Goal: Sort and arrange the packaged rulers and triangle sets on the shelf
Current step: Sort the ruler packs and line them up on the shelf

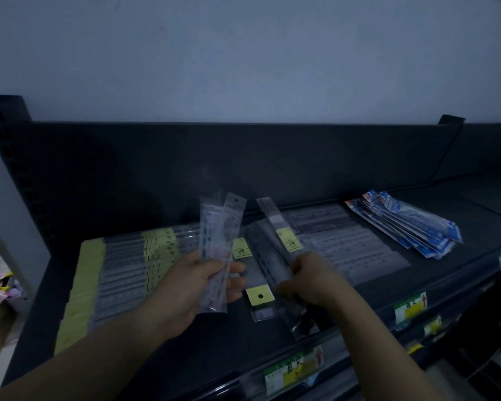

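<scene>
Clear slippery sleeves make the packaged rulers (pixel 218 250) at centre frame light but stiff, so the left hand (pixel 185 287) pinches their lower half while the right hand (pixel 313 280) fingers (pixel 297 263) clamp another ruler pack (pixel 278 241) low over the shelf (pixel 185 357).

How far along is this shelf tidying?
Partly done. The yellow-tagged rulers lie in a neat row at the left. The left hand holds a few packaged rulers; the right hand grips another. Loose packs in the middle and the fanned blue packs look unsorted.
</scene>
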Tool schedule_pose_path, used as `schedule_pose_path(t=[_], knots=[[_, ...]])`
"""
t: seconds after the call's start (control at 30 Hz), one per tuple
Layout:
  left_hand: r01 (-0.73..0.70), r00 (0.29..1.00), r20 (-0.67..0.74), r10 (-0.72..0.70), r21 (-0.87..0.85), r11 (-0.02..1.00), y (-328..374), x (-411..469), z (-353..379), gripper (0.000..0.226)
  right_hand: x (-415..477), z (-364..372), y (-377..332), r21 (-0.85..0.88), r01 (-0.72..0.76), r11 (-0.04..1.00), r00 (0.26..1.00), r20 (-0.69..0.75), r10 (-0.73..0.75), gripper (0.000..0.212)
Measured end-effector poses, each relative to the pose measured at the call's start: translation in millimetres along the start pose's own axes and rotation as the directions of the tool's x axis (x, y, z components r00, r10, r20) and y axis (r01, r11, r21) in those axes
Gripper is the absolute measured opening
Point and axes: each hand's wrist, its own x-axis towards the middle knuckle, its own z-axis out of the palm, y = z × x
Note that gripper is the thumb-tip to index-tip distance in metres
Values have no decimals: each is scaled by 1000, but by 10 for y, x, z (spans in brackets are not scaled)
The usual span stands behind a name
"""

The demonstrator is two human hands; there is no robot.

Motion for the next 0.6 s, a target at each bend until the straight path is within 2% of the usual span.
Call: schedule_pose_path(t=[0.17, 0.3, 0.37, 0.47, 0.53, 0.6], knots=[[13, 999, -29, -13, -13, 1000, 5, 28, -61, 19, -22, -14, 36, 184, 20, 983, 999, -41, -13, 17], [8, 999, -46, -9, -39, 999, -4, 61, -94, 20, -54, -77, 80, 462, 41, 886, 986, -160, 38, 19], [-9, 999, -37, 7, -62, 998, 11, 59, -76, 20, -83, -116, 88, 654, 58, 755, 985, -162, 65, 16], [-16, 1000, -16, 14, -129, 992, 50, 59, 52, 20, -152, -143, 11, 891, 8, 454, 1000, 0, -17, 9], [-14, 1000, -5, 13, -166, 986, 52, 85, 170, 20, -181, -110, -57, 924, -38, 380, 992, 80, -95, 13], [-19, 1000, 1, 19, -185, 983, 50, 105, 269, 19, -186, -72, -106, 934, -56, 354, 984, 112, -142, 14]])
